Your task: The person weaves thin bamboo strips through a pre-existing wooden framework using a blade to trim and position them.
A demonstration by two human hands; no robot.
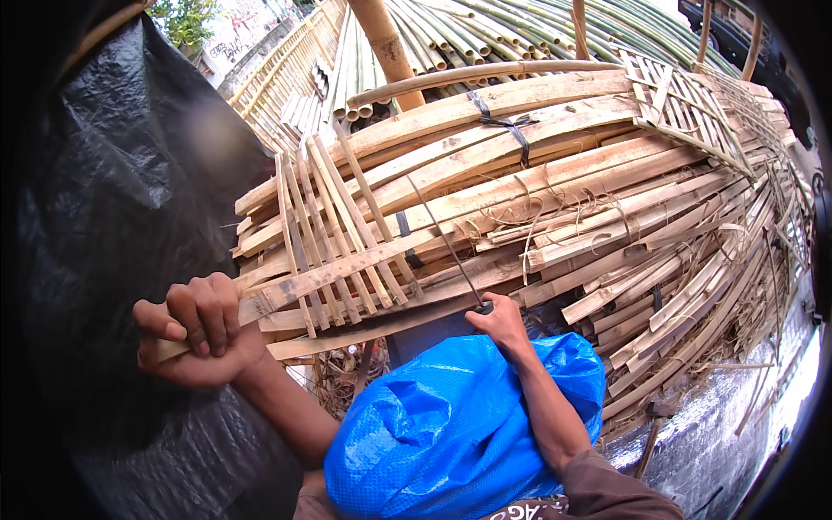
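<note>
My left hand point(201, 334) is closed around the near-left end of a long flat bamboo strip point(342, 265). The strip slants up to the right, over a row of short bamboo slats point(299, 238), and its far part merges with the pile. In my right hand point(501, 323) is the dark handle of a knife point(445, 238); only a bit of the handle shows. Its long thin blade points up and away and crosses the strip. I cannot tell whether blade and strip touch. A blue woven plastic sheet point(433, 425) covers my lap, under my right forearm.
A large stack of split bamboo point(555, 165), tied with black bands point(503, 121), spreads ahead and right. A slatted bamboo panel point(693, 113) lies on it. Green bamboo poles point(485, 35) lie behind. Black plastic sheeting point(113, 217) hangs at left. Shavings lie about on the right.
</note>
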